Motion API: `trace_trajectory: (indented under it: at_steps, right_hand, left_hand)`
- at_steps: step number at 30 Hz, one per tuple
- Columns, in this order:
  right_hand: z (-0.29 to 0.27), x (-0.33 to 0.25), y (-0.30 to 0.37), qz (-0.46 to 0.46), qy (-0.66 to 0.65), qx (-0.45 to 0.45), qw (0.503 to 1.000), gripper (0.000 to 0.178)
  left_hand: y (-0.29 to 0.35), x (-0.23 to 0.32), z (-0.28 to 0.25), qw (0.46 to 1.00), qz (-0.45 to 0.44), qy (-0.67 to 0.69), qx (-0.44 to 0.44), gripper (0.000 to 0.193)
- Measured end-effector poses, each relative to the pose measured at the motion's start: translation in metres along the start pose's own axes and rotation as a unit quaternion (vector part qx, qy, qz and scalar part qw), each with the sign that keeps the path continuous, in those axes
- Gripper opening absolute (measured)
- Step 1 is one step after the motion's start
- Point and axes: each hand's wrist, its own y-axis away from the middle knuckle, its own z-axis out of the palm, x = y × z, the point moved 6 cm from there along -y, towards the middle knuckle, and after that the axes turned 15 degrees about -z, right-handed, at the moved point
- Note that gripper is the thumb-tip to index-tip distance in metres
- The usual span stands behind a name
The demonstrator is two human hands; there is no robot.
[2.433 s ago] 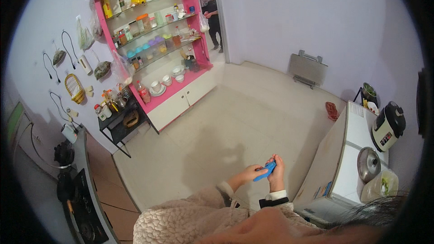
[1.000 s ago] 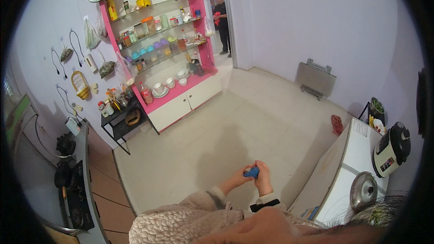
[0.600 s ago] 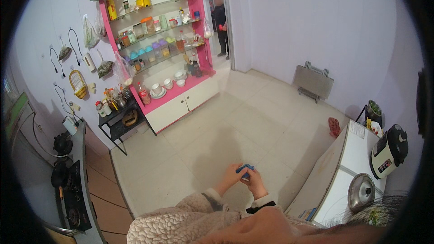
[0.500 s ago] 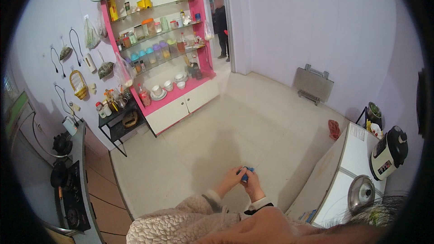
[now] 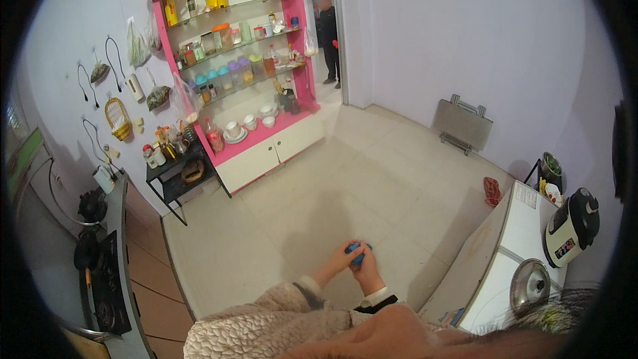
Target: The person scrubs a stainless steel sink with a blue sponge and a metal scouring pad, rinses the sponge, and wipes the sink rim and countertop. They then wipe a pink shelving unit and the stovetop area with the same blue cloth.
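Note:
In front of my body, over the floor, both my hands are brought together around a small, bright blue, crumpled-looking thing (image 5: 358, 254). My left hand (image 5: 337, 262) has its fingers closed over it from the left. On the other side, my right hand (image 5: 366, 274) grips it too, fingers curled round. Much of the blue thing is hidden by the fingers, and its kind is too small to make out. My sleeves are pale and quilted, with a dark band near the right wrist.
A pink-edged shelf unit (image 5: 266, 138) with jars and bowls stands at the far left, beside a black rack (image 5: 174, 171). The stove counter (image 5: 121, 252) runs along the left. At right are a white cabinet (image 5: 495, 236) and an electric cooker (image 5: 569, 227). A person (image 5: 328, 36) stands beyond the doorway.
My joined hands have shifted very slightly up and left, still around the blue thing. The room has moved a little in view. The person in the doorway shows slightly more.

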Motion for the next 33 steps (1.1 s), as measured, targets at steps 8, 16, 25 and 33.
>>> trace_trajectory:
  at_steps: [8,16,25,33]
  right_hand:
    - [0.001,-0.016,0.001,-0.018,0.044,0.038,0.998,0.017]
    - [-0.008,-0.013,-0.027,-0.047,0.099,0.094,0.99,0.017]
    - [-0.02,-0.003,-0.106,-0.115,0.286,0.073,0.949,0.025]
    - [0.069,0.032,-0.179,-0.138,0.332,-0.058,0.931,0.052]
  left_hand:
    - [0.004,0.005,0.0,0.998,0.044,0.04,0.029,0.044]
    - [-0.039,-0.011,-0.027,0.983,0.0,0.181,-0.038,0.025]
    - [-0.111,0.022,-0.099,0.935,-0.026,0.354,-0.013,0.023]
    - [-0.165,0.086,-0.164,0.983,0.104,0.053,-0.143,0.016]
